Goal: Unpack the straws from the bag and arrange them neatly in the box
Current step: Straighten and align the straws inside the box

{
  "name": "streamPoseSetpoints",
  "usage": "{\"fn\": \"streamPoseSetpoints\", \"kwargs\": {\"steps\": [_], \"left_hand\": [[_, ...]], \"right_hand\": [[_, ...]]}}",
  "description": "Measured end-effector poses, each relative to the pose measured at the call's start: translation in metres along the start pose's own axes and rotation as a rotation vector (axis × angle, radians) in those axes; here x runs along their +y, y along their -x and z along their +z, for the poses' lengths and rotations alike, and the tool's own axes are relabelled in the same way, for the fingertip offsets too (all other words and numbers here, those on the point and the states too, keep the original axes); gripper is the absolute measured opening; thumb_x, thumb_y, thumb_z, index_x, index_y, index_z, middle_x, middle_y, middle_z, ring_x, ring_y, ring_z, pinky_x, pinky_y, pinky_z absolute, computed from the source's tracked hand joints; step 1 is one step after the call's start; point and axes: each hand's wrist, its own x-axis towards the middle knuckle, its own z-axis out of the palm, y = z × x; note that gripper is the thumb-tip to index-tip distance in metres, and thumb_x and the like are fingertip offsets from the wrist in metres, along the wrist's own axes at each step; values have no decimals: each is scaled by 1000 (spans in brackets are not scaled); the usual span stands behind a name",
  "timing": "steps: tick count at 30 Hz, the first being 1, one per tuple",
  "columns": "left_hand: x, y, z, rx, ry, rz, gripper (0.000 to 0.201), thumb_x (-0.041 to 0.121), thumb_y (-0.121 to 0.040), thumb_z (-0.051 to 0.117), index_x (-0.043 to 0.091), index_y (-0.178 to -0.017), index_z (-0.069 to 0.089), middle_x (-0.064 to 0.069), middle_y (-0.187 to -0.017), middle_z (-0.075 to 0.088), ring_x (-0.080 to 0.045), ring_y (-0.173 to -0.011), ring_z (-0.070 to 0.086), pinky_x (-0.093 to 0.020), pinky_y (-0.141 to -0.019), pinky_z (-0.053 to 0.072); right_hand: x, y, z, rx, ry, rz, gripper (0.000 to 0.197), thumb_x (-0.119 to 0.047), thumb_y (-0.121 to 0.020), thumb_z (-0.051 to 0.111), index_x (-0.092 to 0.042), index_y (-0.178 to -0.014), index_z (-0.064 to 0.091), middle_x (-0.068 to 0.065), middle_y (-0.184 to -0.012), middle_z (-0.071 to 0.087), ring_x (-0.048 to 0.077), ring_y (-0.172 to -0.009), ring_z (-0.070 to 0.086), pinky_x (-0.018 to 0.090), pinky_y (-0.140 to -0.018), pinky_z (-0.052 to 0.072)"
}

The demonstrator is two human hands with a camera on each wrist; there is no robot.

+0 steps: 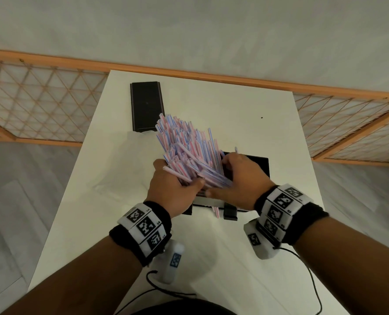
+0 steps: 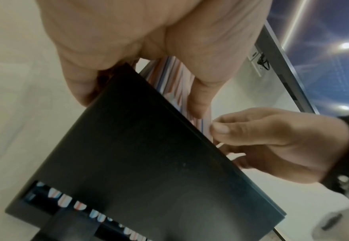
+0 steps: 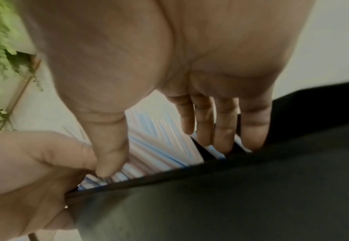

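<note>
A thick bundle of pink-and-blue striped straws [image 1: 184,142] stands tilted, its lower ends inside the open black box [image 1: 257,164] at the table's middle. My left hand [image 1: 173,183] grips the bundle from the left, thumb over the top. My right hand [image 1: 232,176] holds the other side. In the right wrist view its thumb presses the straws [image 3: 159,143] and its fingers [image 3: 225,130] reach down along the box wall [image 3: 231,195]. The left wrist view shows straw ends [image 2: 66,202] through a slot in the box front [image 2: 138,163].
The black lid [image 1: 147,105] lies at the table's far left. A crumpled clear bag [image 1: 125,160] sits left of the box. A couple of straws [image 1: 216,211] poke out by the box's front tab [image 1: 230,213]. Wooden lattice panels [image 1: 41,101] flank the white table [image 1: 234,110].
</note>
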Motion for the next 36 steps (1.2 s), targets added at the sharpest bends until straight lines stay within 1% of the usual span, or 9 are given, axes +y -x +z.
{"fn": "streamPoseSetpoints", "kwargs": {"steps": [4,9,14,16,18,22,25,33,36], "left_hand": [[-8,-4,0,-14,55,-21,71,34,-72,91,19,-117,38,15,-101,59,0,-87,60,-17,-72,50],[-10,-2,-1,-53,344,-39,90,52,-60,94,18,-134,55,4,-120,74,-17,-111,71,-46,-95,58],[6,2,-11,128,435,-42,88,69,-64,84,2,-116,61,-4,-102,76,-22,-98,74,-50,-88,60],[12,2,-14,231,448,-71,96,78,-61,80,1,-114,56,-8,-99,71,-23,-91,72,-41,-79,61],[21,1,-20,311,526,-104,76,70,-72,76,13,-119,55,0,-102,68,-10,-86,68,-26,-74,56],[29,-5,-25,341,541,-136,65,87,-69,47,33,-105,56,1,-113,68,-21,-107,67,-49,-98,54],[32,-3,-19,267,505,-151,79,94,-64,33,34,-108,58,3,-118,67,-21,-113,64,-50,-104,49],[35,-1,-21,249,393,-186,98,96,-60,40,24,-125,51,5,-113,63,-19,-110,60,-47,-105,48],[34,3,-18,227,369,-163,86,87,-72,48,20,-125,51,7,-103,63,-12,-96,60,-39,-95,49]], "right_hand": [[9,18,-8,-111,2,31,50,-58,-68,79,-18,-89,57,-5,-84,60,16,-76,57,29,-66,48],[14,18,17,-229,71,-13,37,-55,-74,74,-24,-88,58,-8,-81,58,17,-77,56,26,-68,44],[13,14,17,-321,67,14,39,-56,-76,72,-26,-100,65,-9,-86,65,15,-81,61,27,-76,51],[11,11,17,-355,77,20,40,-57,-75,72,-28,-101,64,-9,-86,67,14,-81,64,31,-79,56],[9,7,16,-370,34,13,37,-55,-77,72,-26,-100,63,-10,-83,68,10,-77,66,29,-77,56],[2,4,16,-458,135,17,44,-63,-74,71,-24,-91,61,-8,-76,68,12,-75,65,29,-75,56],[-1,-1,17,-485,82,27,43,-59,-75,73,-22,-95,65,-4,-81,70,15,-77,66,32,-77,57],[-11,-11,22,-498,170,56,46,-59,-75,74,-17,-91,67,-1,-84,67,18,-81,64,32,-75,55],[-14,-12,22,-427,296,97,45,-59,-76,72,-17,-70,56,-2,-68,56,16,-65,56,24,-55,43]]}}
